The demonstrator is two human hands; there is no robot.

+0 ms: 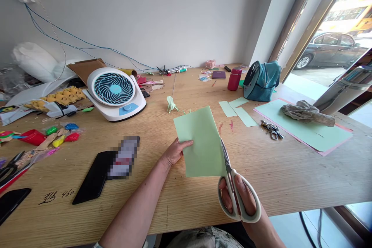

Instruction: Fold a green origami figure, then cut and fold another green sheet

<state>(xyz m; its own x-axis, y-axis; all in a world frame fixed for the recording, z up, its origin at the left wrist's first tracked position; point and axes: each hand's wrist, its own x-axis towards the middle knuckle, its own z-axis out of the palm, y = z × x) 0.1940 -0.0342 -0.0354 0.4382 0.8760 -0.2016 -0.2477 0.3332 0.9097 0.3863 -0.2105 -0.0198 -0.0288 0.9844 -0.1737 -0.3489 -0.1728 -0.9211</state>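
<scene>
My left hand [175, 151] grips a sheet of light green paper [200, 143] by its left edge, thumb on top and the other fingers hidden beneath. In my right hand [244, 193] is a pair of scissors [232, 178] with cream handles, my thumb and fingers through the loops. Its blades lie along the paper's right edge, pointing away from me. Whether the blades are cutting into the paper I cannot tell. Beyond the sheet sits a small folded green paper piece [171, 104]. Several green paper strips [246, 117] lie to the right.
A white fan [116, 93] stands at the back left. Two phones [94, 178] lie left of my arm. Keys [272, 129], large green sheets [305, 124] with a crumpled grey cloth-like thing [308, 113], a red flask [234, 79] and a teal bag [261, 81] are on the right.
</scene>
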